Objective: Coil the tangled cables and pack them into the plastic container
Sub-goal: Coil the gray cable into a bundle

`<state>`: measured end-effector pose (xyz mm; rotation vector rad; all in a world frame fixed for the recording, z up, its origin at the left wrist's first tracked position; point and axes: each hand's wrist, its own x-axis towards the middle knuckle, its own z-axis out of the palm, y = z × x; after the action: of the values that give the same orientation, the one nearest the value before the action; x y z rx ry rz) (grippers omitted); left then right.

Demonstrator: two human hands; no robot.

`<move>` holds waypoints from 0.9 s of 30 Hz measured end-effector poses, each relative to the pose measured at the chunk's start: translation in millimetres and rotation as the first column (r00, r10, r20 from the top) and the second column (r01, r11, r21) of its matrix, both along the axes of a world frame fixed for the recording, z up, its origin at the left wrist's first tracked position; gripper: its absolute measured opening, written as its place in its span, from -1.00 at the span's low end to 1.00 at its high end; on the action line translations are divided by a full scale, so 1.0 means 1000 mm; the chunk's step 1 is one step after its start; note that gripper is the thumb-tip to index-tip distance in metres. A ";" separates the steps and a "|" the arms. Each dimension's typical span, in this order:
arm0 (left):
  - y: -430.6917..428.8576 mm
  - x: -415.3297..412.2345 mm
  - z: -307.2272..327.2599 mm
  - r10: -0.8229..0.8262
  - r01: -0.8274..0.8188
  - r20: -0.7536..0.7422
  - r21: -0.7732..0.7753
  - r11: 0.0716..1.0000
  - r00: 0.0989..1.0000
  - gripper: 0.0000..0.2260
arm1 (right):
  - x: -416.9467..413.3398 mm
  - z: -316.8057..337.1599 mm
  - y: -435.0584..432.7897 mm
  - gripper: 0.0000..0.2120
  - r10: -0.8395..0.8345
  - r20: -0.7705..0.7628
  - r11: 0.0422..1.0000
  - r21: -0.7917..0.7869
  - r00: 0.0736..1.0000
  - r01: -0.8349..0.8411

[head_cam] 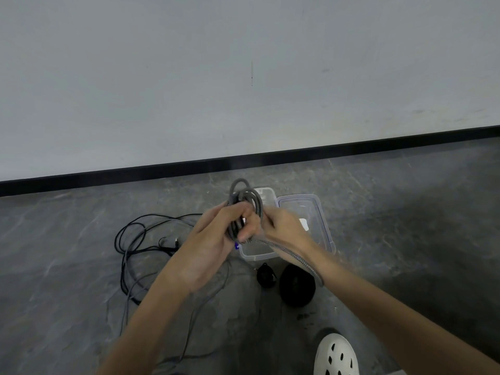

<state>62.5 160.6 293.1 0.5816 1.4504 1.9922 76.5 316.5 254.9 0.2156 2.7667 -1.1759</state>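
Grey cable coil gripped in left hand; right hand pinches its tail; plastic container just beyond.

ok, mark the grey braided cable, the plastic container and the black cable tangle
grey braided cable [234, 223]: head view, bundled strands of the coil.
plastic container [257, 254]: head view, near wall.
black cable tangle [117, 240]: head view, leftmost loop.

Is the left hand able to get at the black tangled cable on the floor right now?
Probably not yet: the left hand grips the grey braided coil. The black cable lies uncovered on the floor to its left, so nothing else blocks it.
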 end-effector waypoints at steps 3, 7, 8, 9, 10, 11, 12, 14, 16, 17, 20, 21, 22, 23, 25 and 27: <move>-0.005 -0.006 0.001 0.048 -0.052 0.057 0.085 0.995 0.997 -0.75 | 0.004 0.002 -0.006 -0.64 0.036 -0.036 0.999 0.015 0.999 -0.036; -0.011 -0.013 0.002 0.195 -0.257 0.251 0.242 0.936 0.948 -0.74 | 0.010 0.000 -0.011 -0.66 0.084 -0.032 0.996 0.006 0.996 -0.084; -0.012 -0.014 0.001 0.233 -0.312 0.288 0.268 0.912 0.929 -0.74 | 0.011 0.000 -0.014 -0.69 0.114 -0.028 0.993 -0.002 0.993 -0.115; -0.012 -0.014 0.001 0.272 -0.361 0.314 0.276 0.891 0.910 -0.75 | 0.013 0.000 -0.018 -0.72 0.140 -0.009 0.990 -0.021 0.990 -0.140; -0.012 -0.015 0.001 0.307 -0.403 0.334 0.275 0.873 0.891 -0.77 | 0.012 -0.002 -0.021 -0.73 0.166 0.010 0.986 -0.029 0.986 -0.165; -0.012 -0.015 0.001 0.335 -0.437 0.352 0.270 0.858 0.874 -0.78 | 0.009 -0.004 -0.025 -0.70 0.146 0.044 0.988 -0.055 0.988 -0.144; -0.012 -0.016 0.001 0.354 -0.463 0.368 0.267 0.845 0.860 -0.79 | 0.011 -0.008 -0.028 -0.64 0.132 0.035 0.991 -0.018 0.991 -0.131; -0.011 -0.016 0.001 0.378 -0.489 0.378 0.263 0.832 0.845 -0.81 | 0.007 -0.018 -0.033 -0.64 0.084 0.116 0.996 0.003 0.990 -0.085; -0.010 -0.016 0.000 0.404 -0.514 0.375 0.263 0.817 0.834 -0.82 | 0.009 -0.022 -0.034 -0.74 0.151 0.119 0.981 0.102 0.981 -0.164; -0.010 -0.015 -0.001 0.416 -0.526 0.374 0.265 0.808 0.829 -0.83 | 0.011 -0.022 -0.033 -0.76 0.207 0.097 0.968 0.126 0.974 -0.218; -0.009 -0.015 -0.004 0.476 -0.541 0.291 0.213 0.814 0.830 -0.91 | 0.011 -0.017 -0.033 -0.83 0.401 0.031 0.885 0.245 0.916 -0.396; -0.008 -0.015 -0.006 0.497 -0.537 0.231 0.170 0.826 0.837 -0.94 | 0.011 -0.016 -0.035 -0.83 0.442 0.038 0.852 0.295 0.896 -0.432; -0.008 -0.014 -0.007 0.516 -0.535 0.161 0.113 0.837 0.841 -0.95 | 0.011 -0.014 -0.036 -0.82 0.475 0.037 0.819 0.346 0.879 -0.457; -0.007 -0.013 -0.009 0.535 -0.539 0.078 0.047 0.841 0.841 -0.93 | 0.012 -0.012 -0.036 -0.81 0.477 0.035 0.820 0.341 0.878 -0.460; -0.005 -0.011 -0.011 0.548 -0.553 -0.075 -0.065 0.831 0.833 -0.91 | 0.012 -0.010 -0.034 -0.80 0.509 -0.013 0.796 0.388 0.861 -0.465; -0.004 -0.010 -0.013 0.541 -0.564 -0.171 -0.133 0.815 0.823 -0.93 | 0.013 -0.007 -0.034 -0.76 0.527 -0.051 0.782 0.421 0.848 -0.460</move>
<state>52.5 156.8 280.1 0.2118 2.0333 2.2449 89.7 282.7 247.5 -0.5797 2.8957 -0.5150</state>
